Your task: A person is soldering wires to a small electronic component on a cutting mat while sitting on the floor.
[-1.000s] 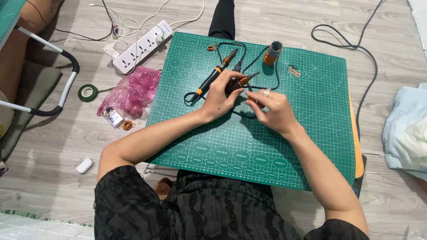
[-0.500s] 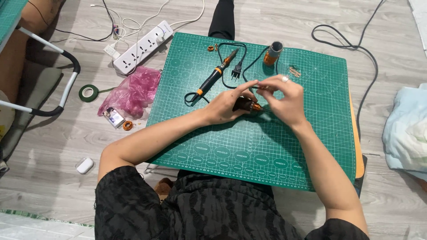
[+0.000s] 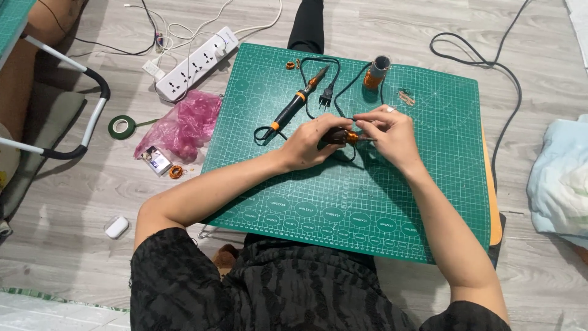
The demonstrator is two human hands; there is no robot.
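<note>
On grey plank floor (image 3: 380,24), green cutting mat (image 3: 343,202) under both hands

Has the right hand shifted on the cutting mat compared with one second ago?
Yes. The right hand has moved up the green cutting mat, toward the copper wire spool, and now meets the left hand over a small copper coil.

We cannot make out all of the small dark tool with copper-coloured winding (image 3: 343,137): our left hand (image 3: 309,142) covers one end and our right hand (image 3: 389,136) the other, so its full shape stays hidden. The tiny orange bits (image 3: 293,64) at the far edge of the green gridded cutting mat (image 3: 343,202) are too small to identify. The pale blue cloth (image 3: 560,178) runs off the right edge, and the black-handled white metal frame (image 3: 73,110) is cut at the left.
</note>
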